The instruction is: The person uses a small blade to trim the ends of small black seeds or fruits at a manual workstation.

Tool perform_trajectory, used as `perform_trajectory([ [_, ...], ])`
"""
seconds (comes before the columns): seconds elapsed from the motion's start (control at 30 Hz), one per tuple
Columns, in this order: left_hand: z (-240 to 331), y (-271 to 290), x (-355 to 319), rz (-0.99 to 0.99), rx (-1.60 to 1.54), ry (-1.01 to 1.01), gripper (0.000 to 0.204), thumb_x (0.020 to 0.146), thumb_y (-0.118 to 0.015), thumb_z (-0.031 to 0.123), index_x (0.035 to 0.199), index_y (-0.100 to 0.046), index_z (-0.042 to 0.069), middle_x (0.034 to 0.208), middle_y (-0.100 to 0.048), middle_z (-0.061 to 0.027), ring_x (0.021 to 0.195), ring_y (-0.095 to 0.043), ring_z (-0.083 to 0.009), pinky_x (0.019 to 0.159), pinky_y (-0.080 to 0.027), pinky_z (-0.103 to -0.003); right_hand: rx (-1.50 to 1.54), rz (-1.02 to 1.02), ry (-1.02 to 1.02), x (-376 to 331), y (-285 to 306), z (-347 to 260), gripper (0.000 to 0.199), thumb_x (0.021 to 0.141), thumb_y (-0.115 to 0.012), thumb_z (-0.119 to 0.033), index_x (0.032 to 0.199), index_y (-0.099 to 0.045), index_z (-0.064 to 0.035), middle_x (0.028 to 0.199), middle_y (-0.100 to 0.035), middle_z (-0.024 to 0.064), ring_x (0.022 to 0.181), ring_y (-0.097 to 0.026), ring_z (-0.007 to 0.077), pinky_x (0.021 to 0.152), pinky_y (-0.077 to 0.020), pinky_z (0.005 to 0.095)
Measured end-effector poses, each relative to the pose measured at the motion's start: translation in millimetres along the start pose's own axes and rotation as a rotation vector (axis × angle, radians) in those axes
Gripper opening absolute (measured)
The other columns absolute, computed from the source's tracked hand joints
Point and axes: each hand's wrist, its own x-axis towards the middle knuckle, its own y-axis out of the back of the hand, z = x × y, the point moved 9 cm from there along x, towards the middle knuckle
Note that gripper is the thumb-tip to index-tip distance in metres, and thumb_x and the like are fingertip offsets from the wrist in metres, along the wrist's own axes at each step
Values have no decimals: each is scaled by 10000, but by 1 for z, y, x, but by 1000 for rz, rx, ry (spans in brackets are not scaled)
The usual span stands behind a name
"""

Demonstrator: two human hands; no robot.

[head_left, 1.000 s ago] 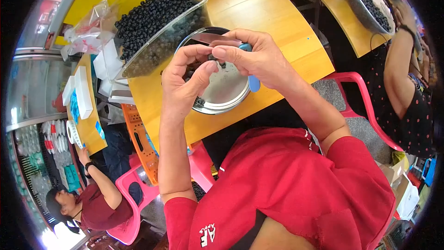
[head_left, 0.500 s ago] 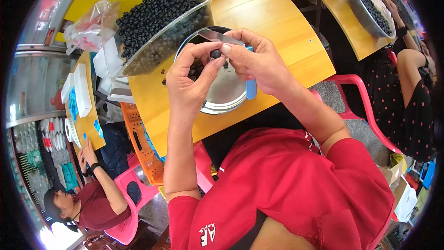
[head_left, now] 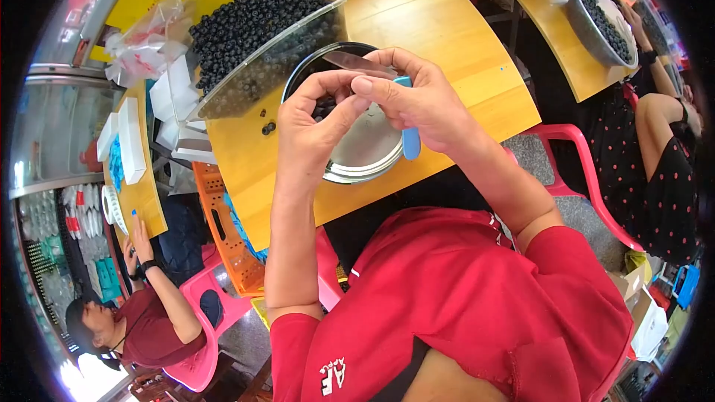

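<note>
Near the table edge (head_left: 398,177), right hand (head_left: 418,100) grips knife (head_left: 411,143) above bowl (head_left: 365,141), left hand (head_left: 316,120) hold unclear.

A blue-handled knife (head_left: 411,144) with a flat, silvery blade (head_left: 361,63) is gripped in the right hand (head_left: 426,100), blade pointing left and away above a round, silvery metal bowl (head_left: 366,141) that holds small, round, dark berries (head_left: 323,109) at its left.
</note>
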Motion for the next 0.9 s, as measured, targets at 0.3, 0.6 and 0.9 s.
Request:
perform_trajectory([
  [0.3,0,5,-4,-8,-39,-143,192,796,-733,61,970,-657,36,807,-557,42,676,-472,-23,593,-365,-161,101,-191,-98,0,-15,4,322,880,-653,-211,1113,-553,-13,627,-451,-77,469,-350,-9,429,-247,163],
  [0.6,-7,4,-2,19,-275,-30,192,836,-705,125,981,-612,42,826,-569,19,554,-415,-29,471,-302,-167,-45,-61,62,0,0,-12,251,920,-596,-206,1025,-635,19,808,-645,1,480,-364,-4,431,-260,167],
  [0.9,-49,11,18,-163,-143,308,130,878,-649,171,894,-588,57,705,-570,9,528,-400,-30,434,-242,-183,-15,-30,165,3,23,-30,250,940,-568,-198,1061,-631,11,784,-636,9,473,-356,-4,427,-260,172],
])
